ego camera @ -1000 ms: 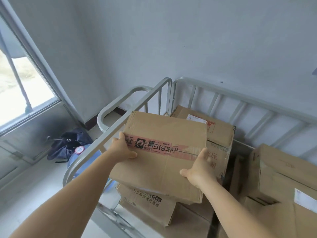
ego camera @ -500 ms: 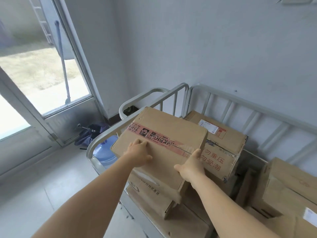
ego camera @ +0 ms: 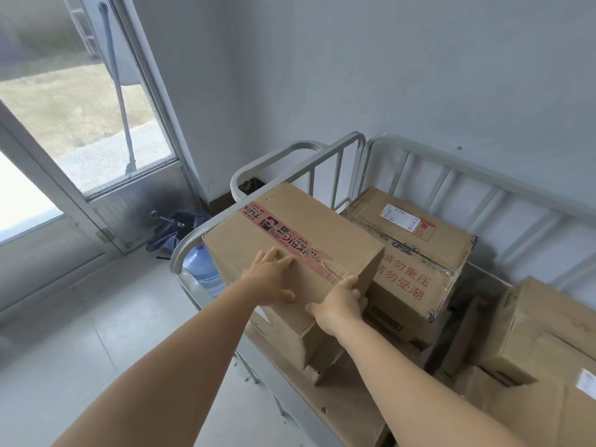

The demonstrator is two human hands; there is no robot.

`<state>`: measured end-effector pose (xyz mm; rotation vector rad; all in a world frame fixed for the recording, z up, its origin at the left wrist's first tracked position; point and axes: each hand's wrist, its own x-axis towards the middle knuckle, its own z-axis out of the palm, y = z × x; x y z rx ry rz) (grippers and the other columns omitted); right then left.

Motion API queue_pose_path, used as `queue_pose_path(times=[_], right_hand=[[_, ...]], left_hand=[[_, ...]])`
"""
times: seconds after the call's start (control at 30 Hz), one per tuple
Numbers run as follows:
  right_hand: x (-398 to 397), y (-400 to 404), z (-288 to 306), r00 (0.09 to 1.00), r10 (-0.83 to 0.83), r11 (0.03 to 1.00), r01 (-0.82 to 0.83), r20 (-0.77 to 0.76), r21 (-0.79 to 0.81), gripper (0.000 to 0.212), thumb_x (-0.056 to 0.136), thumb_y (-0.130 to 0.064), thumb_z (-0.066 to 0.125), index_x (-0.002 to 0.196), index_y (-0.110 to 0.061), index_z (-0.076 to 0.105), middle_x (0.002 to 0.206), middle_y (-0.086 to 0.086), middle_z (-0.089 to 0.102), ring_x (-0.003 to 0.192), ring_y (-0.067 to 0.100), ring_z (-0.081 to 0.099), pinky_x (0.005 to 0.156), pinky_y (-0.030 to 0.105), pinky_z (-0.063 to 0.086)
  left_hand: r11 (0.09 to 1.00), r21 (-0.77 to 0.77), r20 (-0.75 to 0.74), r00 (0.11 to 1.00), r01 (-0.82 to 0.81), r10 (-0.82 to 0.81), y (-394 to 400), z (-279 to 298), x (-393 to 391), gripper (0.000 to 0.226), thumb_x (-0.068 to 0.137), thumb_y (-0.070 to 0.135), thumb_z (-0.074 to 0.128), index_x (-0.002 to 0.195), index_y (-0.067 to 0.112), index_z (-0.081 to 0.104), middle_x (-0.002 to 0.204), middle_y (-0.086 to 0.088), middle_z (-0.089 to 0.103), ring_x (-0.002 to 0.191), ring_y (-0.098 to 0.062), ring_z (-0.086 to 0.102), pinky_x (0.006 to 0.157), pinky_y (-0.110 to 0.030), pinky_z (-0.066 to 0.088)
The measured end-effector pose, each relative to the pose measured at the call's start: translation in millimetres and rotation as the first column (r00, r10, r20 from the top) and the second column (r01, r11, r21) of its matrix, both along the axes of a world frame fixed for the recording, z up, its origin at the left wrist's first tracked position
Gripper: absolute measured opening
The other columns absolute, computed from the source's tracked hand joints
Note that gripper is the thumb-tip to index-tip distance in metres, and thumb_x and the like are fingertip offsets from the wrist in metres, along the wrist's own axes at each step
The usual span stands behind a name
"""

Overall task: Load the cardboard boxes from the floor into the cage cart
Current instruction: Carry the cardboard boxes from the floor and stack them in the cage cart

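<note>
The cage cart fills the corner, its grey tube rails standing against the wall, with a handle loop at the far left end. Inside it, cardboard is stacked in several heaps. To the right sits a pile of large boxes, one with a white label at the frame's edge. Against the back rail rests a box with red printed characters on its near face and a shipping label on top.

The box being loaded lies on top of other boxes at the cart's left end, just beside the side rail and touching the red-lettered box on its right. Its long axis runs from the near left toward the far right, parallel to that rail, and a strip of red printed tape follows the same line along the top. It sits slightly tilted, near end lower.

Both bare forearms reach in from the lower edge. The left hand lies palm down on the top face near the tape, fingers straight and spread. The right hand wraps the near right corner, fingers curled over the top edge, thumb along the near face.

Outside the cart, a blue water jug stands on the floor beside a dark folded umbrella, below the glass door.
</note>
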<state>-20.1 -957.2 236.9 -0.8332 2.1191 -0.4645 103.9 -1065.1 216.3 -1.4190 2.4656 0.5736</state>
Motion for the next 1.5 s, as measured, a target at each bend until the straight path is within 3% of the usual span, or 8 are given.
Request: queue_pose_path(times=[0.23, 0.33, 0.43, 0.5, 0.83, 0.97, 1.17, 1.5], right_hand=[[-7.6, -11.3, -0.7, 0.997, 0.035, 0.998, -0.031, -0.062, 0.05, 0.113, 0.089, -0.032, 0.07, 0.15, 0.004, -0.019, 0.157, 0.018, 0.013, 0.136, 0.032, 0.038, 0.105, 0.035, 0.037], [-10.4, -6.8, -1.2, 0.967, 0.145, 0.988, -0.13, -0.208, 0.083, 0.114, 0.087, -0.045, 0.068, 0.151, 0.004, -0.013, 0.157, 0.019, 0.01, 0.143, 0.034, 0.024, 0.114, 0.038, 0.031], [-14.5, 2.6, 3.7, 0.886, 0.288, 0.957, -0.276, -0.363, 0.088, 0.103, 0.092, -0.053, 0.056, 0.154, -0.006, -0.01, 0.162, 0.017, -0.01, 0.15, 0.033, -0.004, 0.121, 0.042, 0.012], [-16.4, 5.7, 10.6, 0.813, 0.362, 0.923, -0.379, -0.456, 0.057, 0.097, 0.094, -0.055, 0.05, 0.155, -0.009, -0.011, 0.163, 0.012, -0.014, 0.15, 0.03, -0.013, 0.121, 0.043, 0.004], [54.5, 4.1, 49.9, 0.597, 0.609, 0.663, -0.745, -0.523, -0.079, 0.089, 0.097, -0.054, 0.044, 0.156, -0.017, -0.012, 0.164, 0.003, -0.014, 0.15, 0.022, -0.014, 0.12, 0.041, -0.003], [109.7, 13.4, 55.3, 0.513, 0.699, 0.532, -0.839, -0.498, -0.117, 0.09, 0.096, -0.052, 0.047, 0.156, -0.018, -0.01, 0.164, 0.001, -0.012, 0.151, 0.021, -0.012, 0.12, 0.041, 0.002], [205.3, 46.7, 48.5, 0.299, 0.788, 0.287, -0.952, -0.537, -0.109, 0.087, 0.097, -0.051, 0.046, 0.157, -0.015, -0.005, 0.165, 0.003, -0.008, 0.151, 0.022, -0.009, 0.123, 0.041, 0.003], [361.6, 188.3, 22.2, -0.038, 0.849, -0.066, -0.997, -0.526, -0.034, 0.084, 0.097, -0.05, 0.046, 0.157, -0.016, -0.001, 0.165, 0.001, 0.0, 0.152, 0.023, -0.002, 0.12, 0.038, 0.007]], left_hand=[[0.999, -0.009, -0.003, 1.0, 0.031, -0.031, -2.3, 5.1, -6.7, 0.087, 0.08, 0.048, 0.068, 0.151, 0.031, 0.02, 0.146, 0.0, 0.021, 0.135, -0.025, 0.02, 0.105, -0.048, 0.038], [0.999, -0.042, -0.012, 1.0, 0.027, -0.027, 4.0, 11.0, -3.2, 0.08, 0.084, 0.048, 0.064, 0.149, 0.027, 0.024, 0.144, -0.001, 0.027, 0.133, -0.024, 0.026, 0.106, -0.045, 0.036], [0.996, -0.073, -0.048, 0.998, -0.045, 0.042, 17.5, 20.7, 2.9, 0.077, 0.09, 0.046, 0.058, 0.151, 0.023, 0.018, 0.156, -0.005, 0.019, 0.144, -0.027, 0.018, 0.114, -0.046, 0.025], [0.989, -0.102, -0.068, 0.993, -0.104, 0.097, 27.1, 28.2, 12.2, 0.083, 0.091, 0.047, 0.057, 0.154, 0.023, 0.009, 0.161, -0.005, 0.009, 0.148, -0.027, 0.008, 0.117, -0.047, 0.017], [0.874, -0.279, -0.152, 0.917, -0.398, 0.369, 100.4, 78.0, 108.9, 0.079, 0.092, 0.046, 0.055, 0.153, 0.019, 0.013, 0.158, -0.004, 0.022, 0.145, -0.025, 0.019, 0.118, -0.043, 0.022], [0.778, -0.308, -0.161, 0.836, -0.548, 0.525, 145.8, 85.3, 163.7, 0.076, 0.093, 0.043, 0.055, 0.153, 0.019, 0.014, 0.158, -0.004, 0.021, 0.146, -0.024, 0.018, 0.117, -0.04, 0.021], [0.62, -0.271, -0.131, 0.667, -0.736, 0.734, 230.2, 79.1, 248.9, 0.075, 0.095, 0.045, 0.05, 0.153, 0.018, 0.01, 0.159, -0.005, 0.017, 0.146, -0.025, 0.015, 0.117, -0.038, 0.019], [0.318, -0.185, -0.08, 0.337, -0.93, 0.938, 427.4, 49.4, 373.3, 0.076, 0.097, 0.046, 0.045, 0.154, 0.015, 0.006, 0.16, -0.007, 0.012, 0.148, -0.023, 0.008, 0.118, -0.037, 0.014]])
